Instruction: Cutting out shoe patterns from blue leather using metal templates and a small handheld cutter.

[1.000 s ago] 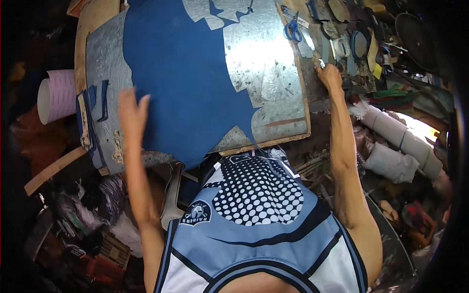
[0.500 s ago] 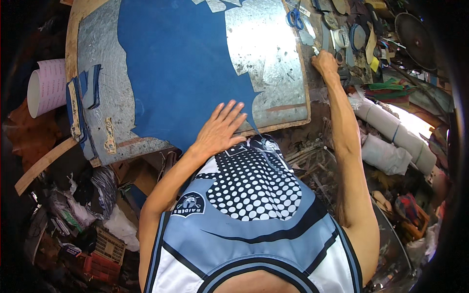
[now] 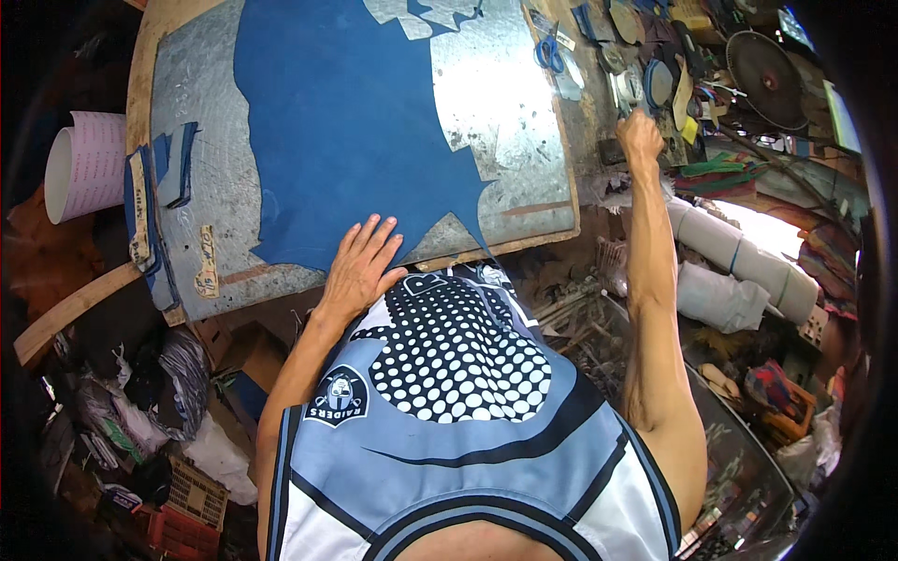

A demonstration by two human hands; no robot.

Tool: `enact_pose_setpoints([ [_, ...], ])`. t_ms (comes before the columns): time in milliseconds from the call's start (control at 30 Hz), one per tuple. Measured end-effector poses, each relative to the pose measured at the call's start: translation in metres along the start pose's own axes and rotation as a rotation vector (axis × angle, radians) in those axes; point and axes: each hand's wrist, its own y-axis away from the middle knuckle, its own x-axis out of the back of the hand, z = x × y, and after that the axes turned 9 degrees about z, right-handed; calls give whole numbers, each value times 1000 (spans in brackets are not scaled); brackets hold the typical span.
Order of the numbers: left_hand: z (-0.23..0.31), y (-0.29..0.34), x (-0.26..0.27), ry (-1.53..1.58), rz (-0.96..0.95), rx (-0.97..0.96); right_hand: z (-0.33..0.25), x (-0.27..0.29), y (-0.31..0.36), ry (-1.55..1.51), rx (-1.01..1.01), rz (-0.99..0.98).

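Note:
A large blue sheet with ragged, cut edges, like leather [image 3: 337, 122], lies over a metal-topped work board [image 3: 514, 140]. My left hand [image 3: 365, 260] rests flat on the sheet's near edge, its fingers stretched out and slightly apart. Off the board's right side, my right hand [image 3: 640, 137] is closed in a fist at the bench with the tools. Whatever it grips is mostly hidden; a thin piece seems to stick out beyond the fingers. Blue-handled scissors [image 3: 549, 56] lie to the left of that hand, at the board's right edge.
Stacked blue cut pieces with a labelled pattern strip [image 3: 140, 210] hang at the board's left edge, beside a rolled pink-white sheet [image 3: 86, 168]. A round fan [image 3: 769, 80] stands far right. White rolls [image 3: 739, 252] lie below my right arm; a red crate [image 3: 182, 538] sits lower left.
My right hand has moved right and slightly nearer, its fist still closed. My left hand has slid left along the sheet's near edge. The view has shifted a little.

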Motion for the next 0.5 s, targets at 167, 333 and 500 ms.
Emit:
enact_pose_setpoints([
  [167, -4, 0, 3, -6, 27, -24, 14, 3, 8, 62, 256, 74],
  [333, -10, -1, 5, 14, 98, -31, 6, 66, 22, 63, 254, 83],
  [500, -26, -48, 13, 92, 223, -11, 10, 107, 80, -674, -110, -111],
])
